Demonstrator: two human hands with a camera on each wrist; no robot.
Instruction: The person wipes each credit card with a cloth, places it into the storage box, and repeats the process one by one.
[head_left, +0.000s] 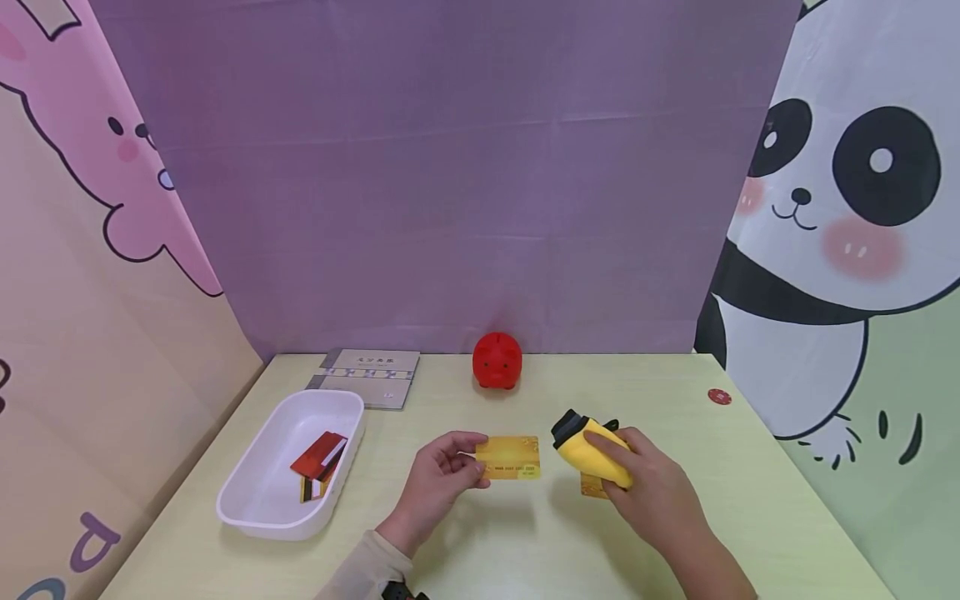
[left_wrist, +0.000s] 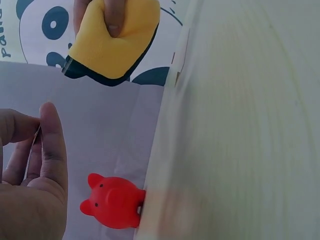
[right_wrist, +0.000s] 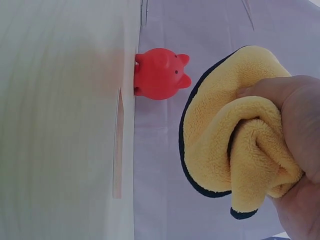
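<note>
My left hand pinches a gold bank card by its left end, above the table, with the numbered side towards the head camera. In the left wrist view the held card shows only as a thin edge between thumb and fingers. A folded yellow cloth with dark trim is gripped in my right hand, to the right of the card and apart from it. Under the cloth, a second gold card lies on the table, mostly hidden. The right wrist view shows the cloth bunched in the fingers.
On the left stands a white plastic basin with red and gold cards inside. Behind it lies a grey booklet. A red piggy bank stands at the back middle, and a red disc lies at the back right.
</note>
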